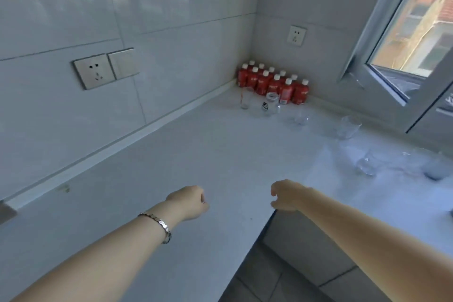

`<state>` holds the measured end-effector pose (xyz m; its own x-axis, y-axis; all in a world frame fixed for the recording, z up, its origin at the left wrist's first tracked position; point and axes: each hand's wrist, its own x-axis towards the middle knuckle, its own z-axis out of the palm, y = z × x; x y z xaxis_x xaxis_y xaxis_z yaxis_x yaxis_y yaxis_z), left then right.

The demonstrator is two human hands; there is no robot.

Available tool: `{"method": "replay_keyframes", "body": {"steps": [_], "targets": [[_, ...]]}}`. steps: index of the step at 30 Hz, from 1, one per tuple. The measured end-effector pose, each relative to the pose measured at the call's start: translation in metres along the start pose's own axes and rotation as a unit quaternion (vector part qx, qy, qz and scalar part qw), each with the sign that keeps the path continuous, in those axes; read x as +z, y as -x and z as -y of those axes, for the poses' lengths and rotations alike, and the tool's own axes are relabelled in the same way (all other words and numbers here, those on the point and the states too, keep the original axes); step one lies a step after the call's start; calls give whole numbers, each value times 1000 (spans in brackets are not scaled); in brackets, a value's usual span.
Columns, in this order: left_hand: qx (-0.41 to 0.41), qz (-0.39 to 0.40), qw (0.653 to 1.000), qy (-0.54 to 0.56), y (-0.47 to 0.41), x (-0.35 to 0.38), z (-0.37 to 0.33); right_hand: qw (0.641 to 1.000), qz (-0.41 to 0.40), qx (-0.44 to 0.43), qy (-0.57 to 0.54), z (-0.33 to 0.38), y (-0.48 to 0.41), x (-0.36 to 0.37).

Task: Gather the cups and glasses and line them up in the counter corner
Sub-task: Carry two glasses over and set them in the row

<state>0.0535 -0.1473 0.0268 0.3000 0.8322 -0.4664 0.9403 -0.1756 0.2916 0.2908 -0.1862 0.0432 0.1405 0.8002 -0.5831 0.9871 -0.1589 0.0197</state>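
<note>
A tall clear glass and a glass jar with a dark logo stand near the corner of the white counter. Further right along the window side sit a small clear glass, a faceted tumbler, another clear glass and a bluish cup. My left hand, with a bracelet at the wrist, hovers over the counter with fingers curled and holds nothing. Beside it, my right hand hangs over the counter's inner edge, fingers loosely apart and empty. Both hands are far from the glasses.
A pack of red bottles with white caps fills the very corner. Wall sockets sit on the left wall and another socket on the far wall. An open window swings in over the right counter. Grey floor tiles lie below.
</note>
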Motion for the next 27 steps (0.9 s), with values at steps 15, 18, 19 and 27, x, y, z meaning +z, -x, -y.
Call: {"method": "replay_keyframes", "body": {"steps": [15, 18, 19, 27], "targets": [[-12, -39, 999, -16, -212, -61, -170, 996, -54, 63, -20, -218, -147, -108], [-6, -46, 999, -10, -276, -78, -187, 993, -95, 66, -37, -232, -199, -135], [-2, -45, 999, -8, -297, -84, -194, 991, -107, 70, -50, -237, -217, -144], [11, -29, 999, -24, -432, -119, -229, 976, -133, 123, -118, -284, -365, -197]]}}
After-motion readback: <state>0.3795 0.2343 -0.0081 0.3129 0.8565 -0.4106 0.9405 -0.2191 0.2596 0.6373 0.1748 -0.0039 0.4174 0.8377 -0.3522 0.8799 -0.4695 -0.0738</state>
